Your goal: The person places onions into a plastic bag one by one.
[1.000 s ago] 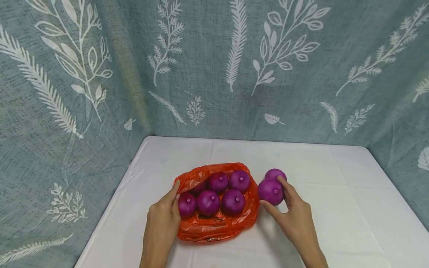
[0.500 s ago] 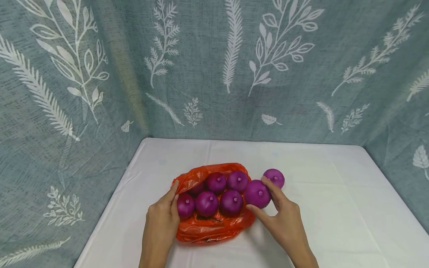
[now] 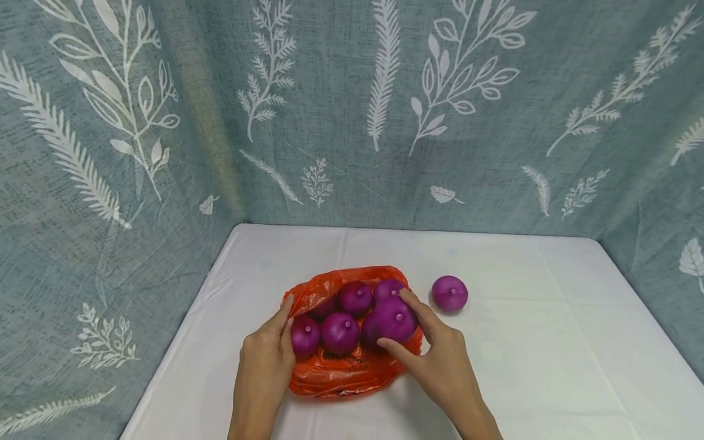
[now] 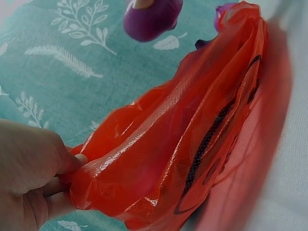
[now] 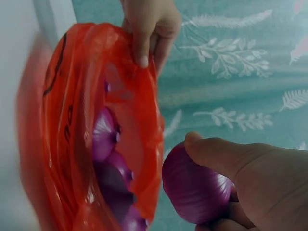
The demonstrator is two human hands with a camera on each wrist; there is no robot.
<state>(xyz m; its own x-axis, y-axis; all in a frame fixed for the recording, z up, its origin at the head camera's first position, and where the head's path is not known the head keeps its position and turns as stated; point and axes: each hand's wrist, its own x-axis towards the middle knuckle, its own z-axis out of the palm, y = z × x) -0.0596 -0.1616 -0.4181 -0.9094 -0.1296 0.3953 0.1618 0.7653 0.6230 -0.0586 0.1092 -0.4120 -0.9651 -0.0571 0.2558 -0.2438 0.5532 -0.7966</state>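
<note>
An orange-red plastic bag (image 3: pixel 352 384) lies on the white table with its mouth open, holding several purple onions (image 3: pixel 340 333). At its left rim my left hand (image 3: pixel 266 360) pinches the plastic between thumb and fingers, as the left wrist view of the bag (image 4: pixel 139 163) also shows. Held between the thumb and fingers of my right hand (image 3: pixel 442 360) is another purple onion (image 3: pixel 397 319), over the right side of the bag. In the right wrist view this held onion (image 5: pixel 192 185) is outside the bag's mouth, apart from the onions inside. The held onion partly hides two bagged ones.
One loose onion (image 3: pixel 449 294) sits on the white tablecloth (image 3: pixel 550 342) to the right of the bag. A grey-green curtain (image 3: pixel 341 122) with white leaf prints stands behind the table and along both sides.
My right hand has carried its onion leftward, from beside the loose onion to over the bag's right side. The loose onion now shows whole. My left hand keeps its hold on the bag.
</note>
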